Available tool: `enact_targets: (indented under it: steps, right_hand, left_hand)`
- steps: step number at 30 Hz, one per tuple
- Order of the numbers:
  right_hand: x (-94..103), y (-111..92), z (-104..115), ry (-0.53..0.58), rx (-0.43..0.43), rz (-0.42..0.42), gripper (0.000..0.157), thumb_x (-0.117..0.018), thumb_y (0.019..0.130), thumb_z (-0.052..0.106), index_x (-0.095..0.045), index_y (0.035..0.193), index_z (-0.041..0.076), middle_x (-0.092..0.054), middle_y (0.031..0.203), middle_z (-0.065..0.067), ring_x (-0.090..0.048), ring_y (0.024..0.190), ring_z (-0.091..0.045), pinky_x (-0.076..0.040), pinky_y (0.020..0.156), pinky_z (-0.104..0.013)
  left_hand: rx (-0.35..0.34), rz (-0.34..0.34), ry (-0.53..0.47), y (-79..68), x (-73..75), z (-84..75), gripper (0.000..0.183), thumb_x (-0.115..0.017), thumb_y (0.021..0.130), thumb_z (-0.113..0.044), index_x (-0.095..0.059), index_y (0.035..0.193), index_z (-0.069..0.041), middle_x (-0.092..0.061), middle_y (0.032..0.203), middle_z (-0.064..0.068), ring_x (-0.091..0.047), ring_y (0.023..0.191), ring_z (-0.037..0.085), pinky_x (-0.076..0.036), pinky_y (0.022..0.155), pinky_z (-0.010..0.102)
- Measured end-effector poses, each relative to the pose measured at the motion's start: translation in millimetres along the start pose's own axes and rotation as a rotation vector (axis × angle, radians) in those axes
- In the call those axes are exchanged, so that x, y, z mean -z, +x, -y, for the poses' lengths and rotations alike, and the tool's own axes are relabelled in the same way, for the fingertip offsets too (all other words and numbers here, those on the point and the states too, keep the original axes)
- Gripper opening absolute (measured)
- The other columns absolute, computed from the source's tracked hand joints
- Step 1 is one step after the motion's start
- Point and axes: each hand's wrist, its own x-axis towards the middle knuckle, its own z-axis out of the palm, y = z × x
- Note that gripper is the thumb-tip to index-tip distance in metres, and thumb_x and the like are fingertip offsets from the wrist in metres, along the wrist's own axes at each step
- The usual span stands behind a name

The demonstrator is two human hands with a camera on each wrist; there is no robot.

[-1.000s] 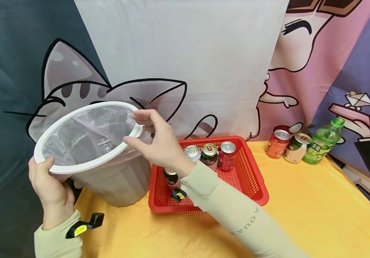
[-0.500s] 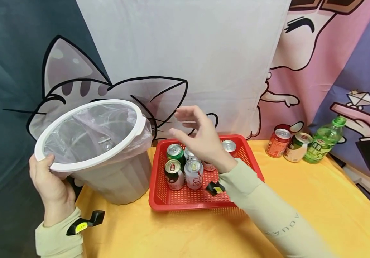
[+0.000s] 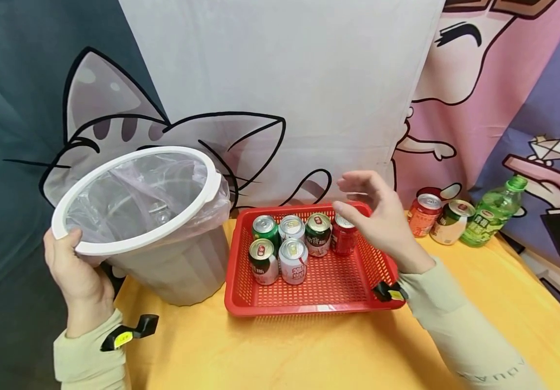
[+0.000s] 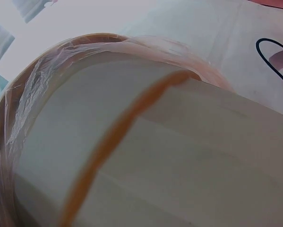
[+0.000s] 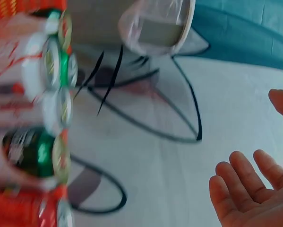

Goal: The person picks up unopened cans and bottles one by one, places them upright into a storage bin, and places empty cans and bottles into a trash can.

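My left hand (image 3: 78, 284) grips the white rim (image 3: 89, 248) of a grey trash bin (image 3: 177, 273) at its left side, with the thumb over the rim. The bin tilts toward me. A thin, clear pinkish bag (image 3: 218, 208) lines it, and a clear shiny object (image 3: 159, 212) shows inside. In the left wrist view the bin's wall (image 4: 179, 142) fills most of the picture. My right hand (image 3: 387, 225) hovers over the right end of a red plastic basket (image 3: 309, 309), fingers loosely bent and holding nothing. The red can (image 3: 342, 238) is nearest to it.
Several drink cans stand in the basket's left and back part, among them a white can (image 3: 293, 262) and a green can (image 3: 265, 230). Right of the basket are an orange-red can (image 3: 424, 216), a dark-topped can (image 3: 452, 223) and a green bottle (image 3: 496, 211). A printed cloth (image 3: 284, 65) hangs behind.
My right hand has left the bin's right rim and moved right across the basket, uncovering the cans. My left hand keeps its grip on the rim.
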Motion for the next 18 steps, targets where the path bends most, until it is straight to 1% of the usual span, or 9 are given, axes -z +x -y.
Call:
enact_targets:
  steps: [3, 5, 6, 7, 10, 14, 18]
  right_hand:
    - [17.1, -11.1, -13.3, -0.053, -0.013, -0.019, 0.048, -0.075, 0.091, 0.001, -0.055, 0.134, -0.003, -0.067, 0.125, -0.007, -0.064, 0.115, -0.014, -0.051, 0.1, -0.021]
    - [28.0, -19.1, -21.2, -0.077, -0.022, -0.031, 0.047, -0.075, 0.091, 0.001, -0.056, 0.134, -0.002, -0.067, 0.124, -0.006, -0.064, 0.115, -0.015, -0.05, 0.099, -0.02]
    - [33.1, -23.2, -24.7, -0.094, -0.025, -0.035, 0.047, -0.075, 0.091, 0.002, -0.056, 0.133, -0.001, -0.067, 0.124, -0.005, -0.063, 0.114, -0.013, -0.05, 0.099, -0.018]
    - [38.0, -27.0, -28.4, -0.105, -0.029, -0.04, 0.046, -0.075, 0.091, 0.001, -0.056, 0.133, 0.0, -0.066, 0.124, -0.004, -0.064, 0.114, -0.013, -0.05, 0.099, -0.018]
    - [51.8, -37.7, -39.0, -0.129, -0.034, -0.064, 0.047, -0.075, 0.09, 0.0, -0.057, 0.134, 0.001, -0.066, 0.124, -0.001, -0.064, 0.114, -0.011, -0.05, 0.098, -0.015]
    - [69.6, -50.2, -51.9, -0.152, -0.048, -0.106, 0.048, -0.075, 0.09, -0.002, -0.057, 0.135, 0.0, -0.065, 0.123, 0.007, -0.064, 0.114, -0.008, -0.05, 0.097, -0.013]
    - [89.4, -63.5, -65.0, -0.182, -0.078, -0.145, 0.049, -0.075, 0.089, -0.004, -0.057, 0.134, 0.001, -0.065, 0.123, 0.009, -0.064, 0.111, -0.006, -0.049, 0.094, -0.012]
  left_hand:
    - [-0.002, 0.0, 0.004, -1.2, 0.3, 1.1, 0.041, -0.048, 0.091, -0.011, -0.062, 0.128, 0.0, -0.059, 0.124, 0.013, -0.051, 0.109, 0.022, -0.041, 0.08, 0.022]
    - [-0.002, 0.004, 0.008, -1.3, -0.3, 1.6, 0.042, -0.048, 0.091, -0.011, -0.062, 0.129, 0.0, -0.058, 0.125, 0.012, -0.05, 0.113, 0.022, -0.04, 0.084, 0.023]
    - [-0.001, 0.001, 0.009, -1.4, -0.4, 1.6, 0.041, -0.048, 0.091, -0.01, -0.062, 0.128, -0.001, -0.058, 0.125, 0.012, -0.05, 0.113, 0.022, -0.04, 0.084, 0.023]
    - [0.001, -0.005, 0.005, -1.3, -0.4, 1.4, 0.04, -0.048, 0.091, -0.01, -0.062, 0.127, -0.001, -0.058, 0.124, 0.012, -0.051, 0.11, 0.022, -0.041, 0.081, 0.022]
    - [-0.011, -0.009, -0.016, -0.4, -0.6, 0.4, 0.039, -0.049, 0.09, -0.01, -0.063, 0.125, 0.001, -0.059, 0.122, 0.013, -0.052, 0.107, 0.022, -0.042, 0.079, 0.023]
    - [-0.026, -0.012, -0.057, 1.1, -1.4, 0.1, 0.037, -0.051, 0.09, -0.009, -0.064, 0.123, 0.002, -0.061, 0.118, 0.015, -0.055, 0.1, 0.022, -0.043, 0.074, 0.022]
    - [-0.014, -0.018, -0.063, -0.1, -2.0, 1.6, 0.036, -0.051, 0.09, -0.009, -0.064, 0.123, 0.002, -0.061, 0.115, 0.015, -0.056, 0.094, 0.022, -0.044, 0.069, 0.021]
